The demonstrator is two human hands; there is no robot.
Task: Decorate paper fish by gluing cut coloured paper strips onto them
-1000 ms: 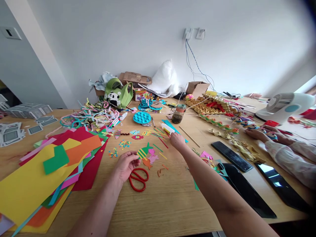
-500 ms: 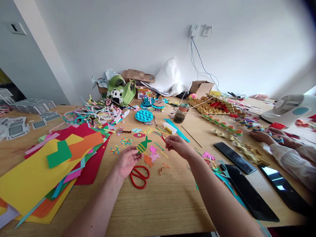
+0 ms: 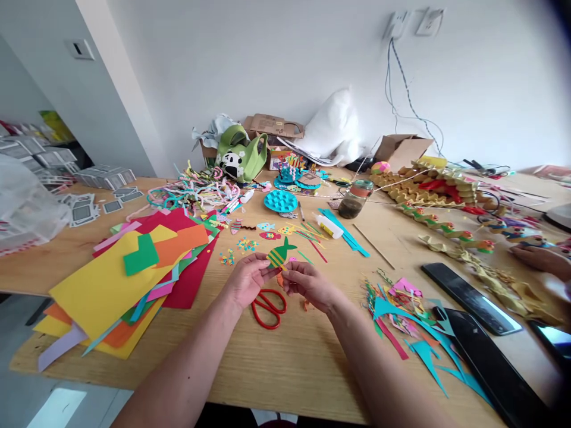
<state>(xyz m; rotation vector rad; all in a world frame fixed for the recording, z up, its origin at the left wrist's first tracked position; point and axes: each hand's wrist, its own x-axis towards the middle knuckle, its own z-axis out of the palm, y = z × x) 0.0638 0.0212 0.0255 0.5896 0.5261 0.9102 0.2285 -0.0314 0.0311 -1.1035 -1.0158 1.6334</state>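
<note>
A green paper fish [image 3: 277, 257] with yellow stripes is held up over the table, tail pointing up and right. My left hand [image 3: 250, 274] is closed on its left edge between thumb and fingers. From the other side, my right hand [image 3: 306, 282] pinches its lower right edge, where a bit of yellow strip sticks out. Below my hands lie red-handled scissors [image 3: 269, 309]. Partly hidden behind my right hand are an orange and a pink paper piece. Thin coloured paper strips [image 3: 312, 241] and small paper fish [image 3: 270, 235] lie just beyond.
Coloured paper sheets [image 3: 102, 279] are piled at left. A glue bottle [image 3: 329, 226], a blue dimpled disc [image 3: 280, 201] and a glass jar [image 3: 355, 200] stand farther back. Paper scraps [image 3: 401, 306] and phones [image 3: 470, 298] lie at right, near another person's hand [image 3: 542, 260].
My right hand has come left from beside a red strip to the green fish and now grips its edge. The view has turned left, and the scraps at right are less covered.
</note>
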